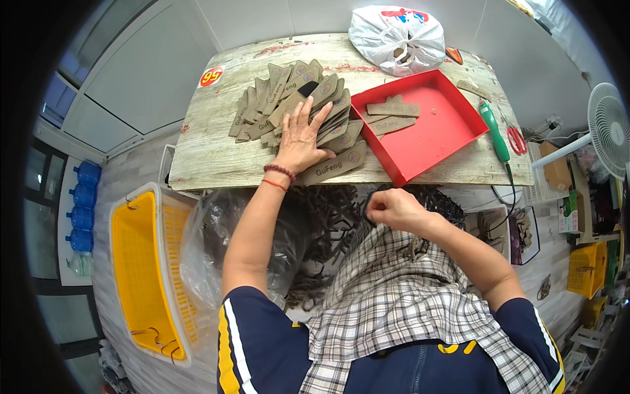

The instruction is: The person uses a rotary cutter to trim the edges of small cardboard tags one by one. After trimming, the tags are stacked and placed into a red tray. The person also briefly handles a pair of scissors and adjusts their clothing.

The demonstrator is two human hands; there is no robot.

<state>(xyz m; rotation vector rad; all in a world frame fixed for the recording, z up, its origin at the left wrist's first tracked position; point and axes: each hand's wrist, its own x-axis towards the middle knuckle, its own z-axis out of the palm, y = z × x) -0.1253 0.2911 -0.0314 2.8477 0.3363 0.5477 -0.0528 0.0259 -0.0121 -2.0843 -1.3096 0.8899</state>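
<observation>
My left hand (pixel 303 138) lies on a spread pile of khaki fabric tabs (pixel 272 98) printed with dark lettering, its fingers stretched out over them. A small black piece (pixel 307 89) shows just past the fingertips. One tab (pixel 333 165) reaches the table's front edge beside the wrist. My right hand (pixel 397 209) is closed over my lap, just off the front edge. Its fingertips are curled together, and what they hold, if anything, is hidden. To the right of the pile, a shallow red tray (pixel 441 148) has several khaki tabs (pixel 392 117) at its left end.
The worn wooden table (pixel 230 154) bears a tied white plastic bag (pixel 397 43), a green corded tool (pixel 493 130) and red-handled scissors (pixel 517 140). Below left stand a yellow basket (pixel 134 262) and a clear plastic bag (pixel 216 243). Dark strips (pixel 325 226) hang underneath. A white fan (pixel 605 128) stands right.
</observation>
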